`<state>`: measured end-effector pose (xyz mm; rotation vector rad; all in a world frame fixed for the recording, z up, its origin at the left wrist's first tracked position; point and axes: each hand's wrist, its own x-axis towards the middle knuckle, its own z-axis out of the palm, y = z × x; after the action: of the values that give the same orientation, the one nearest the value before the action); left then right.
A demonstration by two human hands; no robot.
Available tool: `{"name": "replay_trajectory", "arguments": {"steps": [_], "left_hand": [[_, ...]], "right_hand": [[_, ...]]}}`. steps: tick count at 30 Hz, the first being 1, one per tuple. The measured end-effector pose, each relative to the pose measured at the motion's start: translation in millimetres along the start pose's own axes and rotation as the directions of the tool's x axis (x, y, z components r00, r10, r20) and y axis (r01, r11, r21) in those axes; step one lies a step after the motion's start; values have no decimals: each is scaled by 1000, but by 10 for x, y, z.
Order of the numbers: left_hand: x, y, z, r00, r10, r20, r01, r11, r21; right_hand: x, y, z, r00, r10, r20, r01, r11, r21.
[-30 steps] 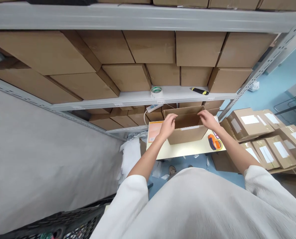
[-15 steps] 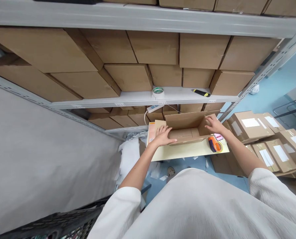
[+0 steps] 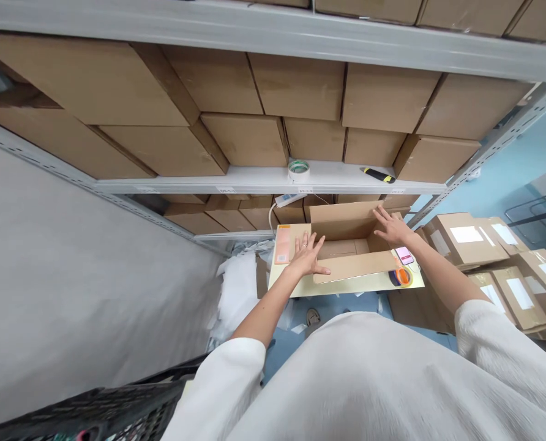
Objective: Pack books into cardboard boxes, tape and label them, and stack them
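An uncovered cardboard box [image 3: 355, 267] lies on a small pale yellow table [image 3: 310, 289], its long front flap folded outward toward me. My left hand [image 3: 306, 256] rests at the box's left end with fingers spread, the thumb on the front flap. Over the right end, my right hand [image 3: 389, 225] has its fingers stretched out, touching the back right corner. At the right of the table, a tape dispenser [image 3: 400, 277] is partly covered by the flap, and a phone [image 3: 404, 255] lies behind it.
Shelves ahead hold rows of cardboard boxes [image 3: 314, 89]. A tape roll [image 3: 299, 171] and a box cutter [image 3: 378, 175] lie on the shelf edge. Labelled parcels [image 3: 466, 236] are stacked at the right. A black crate [image 3: 130, 410] stands at lower left, white packing material [image 3: 239, 285] beside the table.
The front flap has come down and outward, now covering part of the tape dispenser. My left hand's fingers have spread wider, and my right hand has moved slightly up toward the back corner.
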<state>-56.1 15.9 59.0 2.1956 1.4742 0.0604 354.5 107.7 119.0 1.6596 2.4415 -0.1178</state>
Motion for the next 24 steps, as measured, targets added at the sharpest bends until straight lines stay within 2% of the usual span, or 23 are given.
{"name": "replay_trajectory", "arguments": {"steps": [6,11,16,21,24], "left_hand": [[-15,-2,39,997,32,-69,-33,999,-18],[-50,-1,10,992,51,-117,-59,996,-65],[-138,-39,-144,974,85,-210,-112,986,-125],[-264,-94,-374,966,107,-234,-143,979,-143],[-349,-140,-463,946,121,-300,-180,968,-175]], "right_hand": [[205,-59,-4,998,55,25,-54,998,-28],[265,-95,8,992,78,102,-73,996,-53],[274,-106,9,992,74,105,-71,997,-33],[204,-119,-25,996,60,71,-61,998,22],[137,-149,-77,995,67,73,-70,997,38]]}}
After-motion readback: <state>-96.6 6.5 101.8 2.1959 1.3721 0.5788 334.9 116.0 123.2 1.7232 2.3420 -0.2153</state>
